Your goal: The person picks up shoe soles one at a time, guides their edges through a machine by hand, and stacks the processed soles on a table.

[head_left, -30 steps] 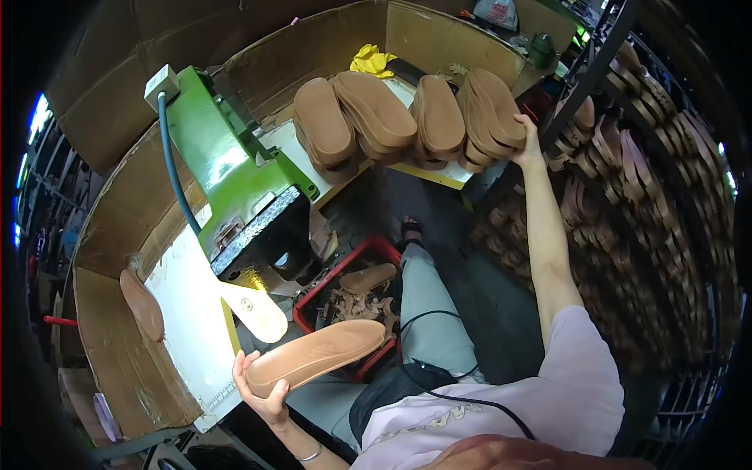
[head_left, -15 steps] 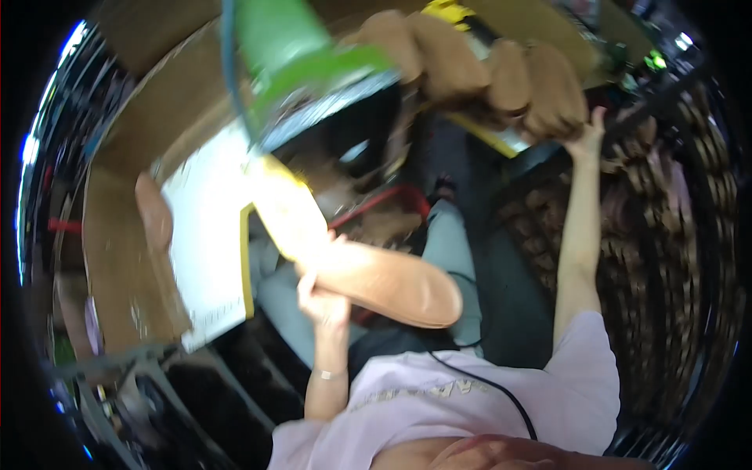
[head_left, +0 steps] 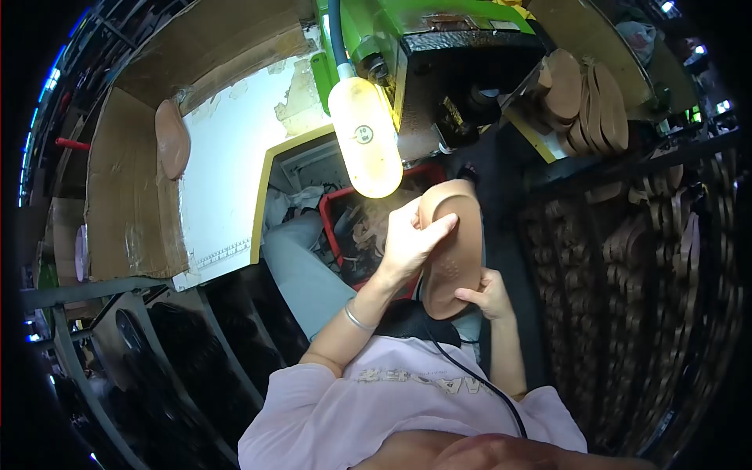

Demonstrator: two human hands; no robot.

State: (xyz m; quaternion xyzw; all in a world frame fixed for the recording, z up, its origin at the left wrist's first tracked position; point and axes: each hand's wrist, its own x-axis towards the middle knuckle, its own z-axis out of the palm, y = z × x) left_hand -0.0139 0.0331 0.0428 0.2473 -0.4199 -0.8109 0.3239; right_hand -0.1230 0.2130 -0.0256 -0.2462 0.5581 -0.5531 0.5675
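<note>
A tan shoe insole (head_left: 456, 251) is held upright in front of my lap, its cupped end towards the machine. My left hand (head_left: 411, 244) grips its upper left side, thumb on the face and fingers behind. At the lower right edge, my right hand (head_left: 492, 296) pinches it, thumb on top. Whether a second insole lies behind it I cannot tell. A stack of insoles (head_left: 601, 110) stands on the right of the bench. Another insole (head_left: 172, 139) leans at the left against the cardboard.
A lit lamp (head_left: 364, 141) hangs just beyond my hands, before a green machine (head_left: 368, 35). Below is a red-rimmed bin (head_left: 327, 227) of scraps. The white worktop (head_left: 227, 172) has a yellow edge and cardboard walls. Racks flank me, the right rack (head_left: 619, 258) filled with brown pieces.
My right hand has come back from the insole stack at the upper right and now grips the insole. The insole in my left hand has turned from sideways to upright.
</note>
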